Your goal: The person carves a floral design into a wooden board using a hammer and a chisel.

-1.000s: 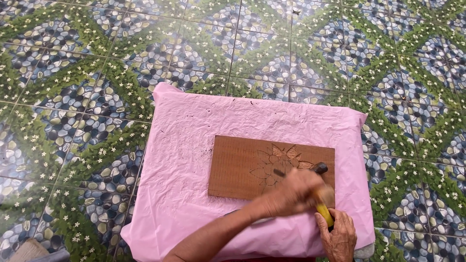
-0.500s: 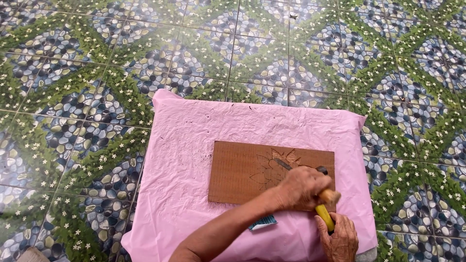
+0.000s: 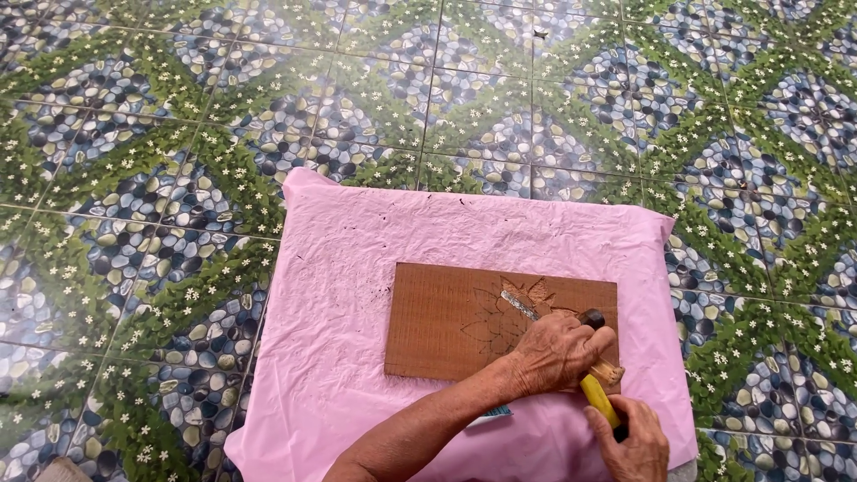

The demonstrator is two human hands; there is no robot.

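Floor (image 3: 134,178) is tile w/ a green vine & blue pebble pattern, filling most of the view. Pink sheet (image 3: 357,295) lies crumpled on it, and the brown board (image 3: 437,317) sits flat on the sheet, right of centre. Since a sec ago the view has tipped down a bit, so board & sheet sit lower and nearer; my hands have barely shifted. Cut petals at the board's top right edge look about the same, so carving is mid-way. Left hand (image 3: 558,353) is clamped round the chisel (image 3: 522,305), its blade angled up-left, tip on the flower outline. Right hand (image 3: 636,437) is closed on the yellow-handled mallet (image 3: 600,393), head touching the chisel's butt, just off the board's right corner.
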